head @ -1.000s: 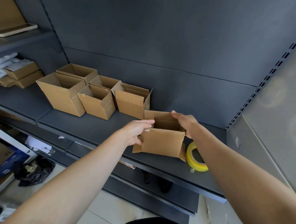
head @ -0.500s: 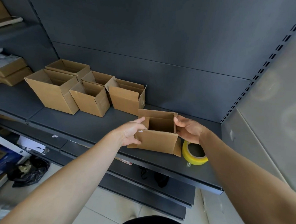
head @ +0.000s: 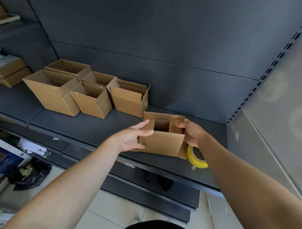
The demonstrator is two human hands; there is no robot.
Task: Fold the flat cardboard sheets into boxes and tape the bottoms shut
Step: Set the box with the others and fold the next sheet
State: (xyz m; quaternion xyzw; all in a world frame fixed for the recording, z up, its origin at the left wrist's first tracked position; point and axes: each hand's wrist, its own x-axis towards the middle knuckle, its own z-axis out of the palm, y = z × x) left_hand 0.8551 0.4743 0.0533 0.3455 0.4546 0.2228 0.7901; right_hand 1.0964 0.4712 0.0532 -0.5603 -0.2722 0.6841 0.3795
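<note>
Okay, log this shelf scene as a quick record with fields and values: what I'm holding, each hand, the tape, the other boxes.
Held item: small cardboard box, open top up, down at the shelf
Left hand: grips the box's left side, thumb on the front panel
Right hand: grips its right side
Tape: yellow tape roll, on edge, right of the box, partly behind the right forearm
Other boxes: five open boxes, grouped further left on the shelf

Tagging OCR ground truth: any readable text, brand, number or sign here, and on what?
No text is legible.
White print on the blue carton, lower left: blurred.
Faint mark on the side of the rightmost open box: unreadable.
White label on the parcels, far left: too small.
No print shows on the held box or tape roll.
</note>
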